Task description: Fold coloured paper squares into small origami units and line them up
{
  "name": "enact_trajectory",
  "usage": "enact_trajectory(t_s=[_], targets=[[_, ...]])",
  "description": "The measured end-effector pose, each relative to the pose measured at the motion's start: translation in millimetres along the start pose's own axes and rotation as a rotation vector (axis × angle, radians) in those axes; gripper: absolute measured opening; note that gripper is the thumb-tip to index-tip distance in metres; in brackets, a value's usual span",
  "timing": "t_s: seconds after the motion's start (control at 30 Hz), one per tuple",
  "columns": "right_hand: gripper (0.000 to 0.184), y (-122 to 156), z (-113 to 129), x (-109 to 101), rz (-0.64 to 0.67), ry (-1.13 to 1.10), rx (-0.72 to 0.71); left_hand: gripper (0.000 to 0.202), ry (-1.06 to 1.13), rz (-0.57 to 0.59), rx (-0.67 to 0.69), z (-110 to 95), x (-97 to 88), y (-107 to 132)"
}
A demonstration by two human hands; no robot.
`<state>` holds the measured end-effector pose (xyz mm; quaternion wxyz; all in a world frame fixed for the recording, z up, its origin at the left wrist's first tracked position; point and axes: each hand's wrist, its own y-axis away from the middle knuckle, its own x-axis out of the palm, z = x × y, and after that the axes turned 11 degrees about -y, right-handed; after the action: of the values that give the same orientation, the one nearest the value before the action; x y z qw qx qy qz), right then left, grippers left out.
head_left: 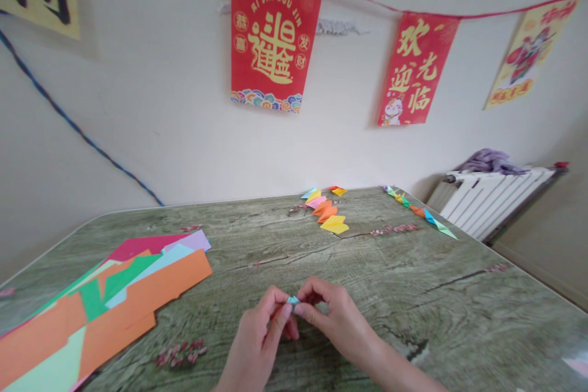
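Observation:
A small light-blue folded paper (pixel 293 300) is pinched between my two hands, just above the wood-patterned table. My left hand (pixel 263 326) grips its left side between thumb and index finger, the other fingers curled beneath. From the right, my right hand (pixel 331 312) holds the opposite edge in a thumb-and-finger pinch. Fingertips cover most of the paper, so its full shape is hidden.
Colored paper sheets (pixel 179 278) lie overlapping on the table's left. Folded paper pieces (pixel 328 213) form a row at the back, with a small orange one (pixel 339 190) beside them. More folded pieces (pixel 416 211) line the right edge. A white radiator (pixel 496 196) stands beyond.

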<state>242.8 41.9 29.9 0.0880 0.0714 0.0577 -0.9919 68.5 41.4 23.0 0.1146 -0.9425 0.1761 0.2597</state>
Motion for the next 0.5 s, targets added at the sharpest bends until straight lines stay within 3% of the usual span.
enact_trajectory(t_s=[0.3, 0.5], targets=[[0.018, -0.1, -1.8, -1.9, 0.051, 0.071, -0.075, 0.024, -0.059, 0.056, 0.022, 3.5, 1.1, -2.0], [0.018, -0.5, 0.1, -2.7, 0.010, 0.086, -0.054, 0.029, -0.144, -0.057, 0.046, 3.1, -0.4, -2.4]])
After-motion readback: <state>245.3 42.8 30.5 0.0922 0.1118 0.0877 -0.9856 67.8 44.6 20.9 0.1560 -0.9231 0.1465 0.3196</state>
